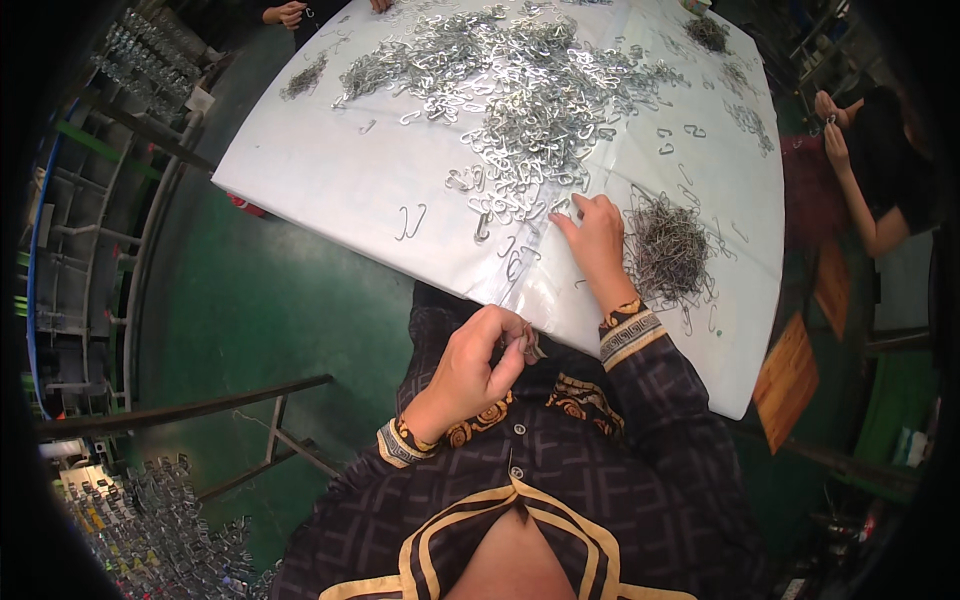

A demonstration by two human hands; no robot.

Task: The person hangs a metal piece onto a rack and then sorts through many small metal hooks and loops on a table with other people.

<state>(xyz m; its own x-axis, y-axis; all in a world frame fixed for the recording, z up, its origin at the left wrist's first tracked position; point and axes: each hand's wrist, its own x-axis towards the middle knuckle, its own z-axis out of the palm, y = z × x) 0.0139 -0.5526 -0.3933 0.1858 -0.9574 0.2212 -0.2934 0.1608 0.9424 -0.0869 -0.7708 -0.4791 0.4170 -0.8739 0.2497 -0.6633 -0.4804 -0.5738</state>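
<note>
Just off the table's near edge, my left hand [468,362] is closed, thumb against curled fingers. Small metal hooks [534,346] stick out of its grip. Over the table, my right hand [597,246] reaches forward with thumb and forefinger apart, at the near end of a large heap of shiny S-shaped metal hooks [530,120]. No hook shows clearly between those fingers. Beside that hand, on its right, lies a pile of thin dark wire hooks [668,250]. A few loose hooks [514,262] rest between my two hands.
White sheeting covers the table [330,190]. Smaller hook piles lie at its far left [304,76] and far right [708,34]. A co-worker's hands [832,125] are at the right; another person's hand [287,14] is at the far left. Metal racks [90,220] stand left; a wooden board [787,385] sits right.
</note>
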